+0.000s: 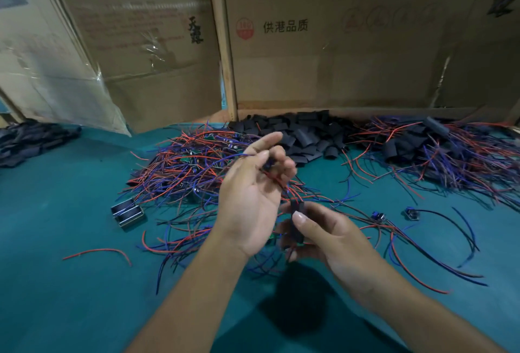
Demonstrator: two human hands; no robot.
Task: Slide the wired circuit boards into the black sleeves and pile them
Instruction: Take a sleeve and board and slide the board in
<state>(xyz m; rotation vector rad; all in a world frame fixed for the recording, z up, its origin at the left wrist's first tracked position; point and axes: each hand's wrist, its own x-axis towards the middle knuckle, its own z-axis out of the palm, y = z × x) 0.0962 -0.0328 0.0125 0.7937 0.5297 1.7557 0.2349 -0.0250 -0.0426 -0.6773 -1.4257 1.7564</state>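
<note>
Nearest, the right hand pinches a black sleeve between thumb and fingers; red and blue wires run up from it into the curled fingertips of the left hand. Beyond, loose wired boards heap on the green table, then empty sleeves against cardboard boxes

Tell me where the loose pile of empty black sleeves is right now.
In the head view, the pile of empty black sleeves lies at the table's far edge against the cardboard box, between the two heaps of red and blue wires.
</note>
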